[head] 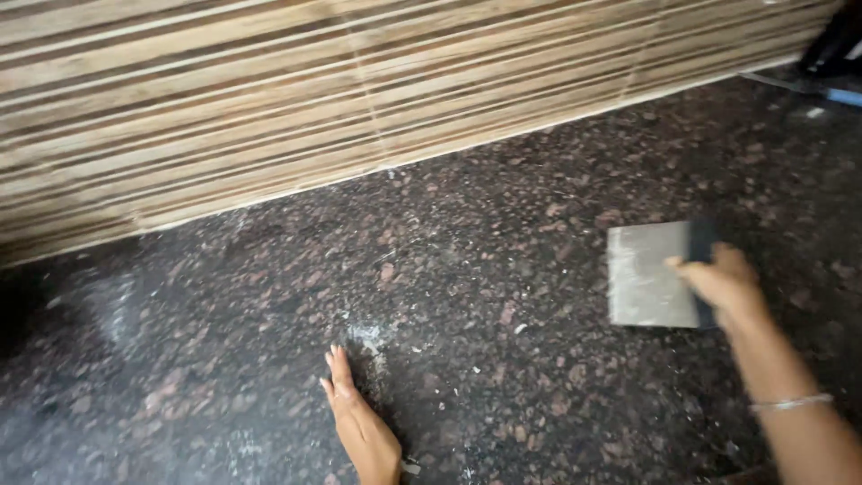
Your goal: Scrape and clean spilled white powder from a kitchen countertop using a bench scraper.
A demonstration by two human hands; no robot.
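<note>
My right hand (725,280) grips the dark handle of a wide flat metal scraper (648,273); its grey blade points left and hovers over or rests on the dark speckled granite floor (503,224). A thin bracelet circles that wrist. My left hand (359,422) lies on its edge on the granite, fingers straight and together, holding nothing. Just beyond its fingertips sits a small heap of white dust and crumbs (366,338).
A wall of horizontal pale wooden slats (341,81) runs across the top, meeting the floor along a slanted line. White dust smears mark the granite at the left. A dark object with a blue part (835,54) shows at the top right corner.
</note>
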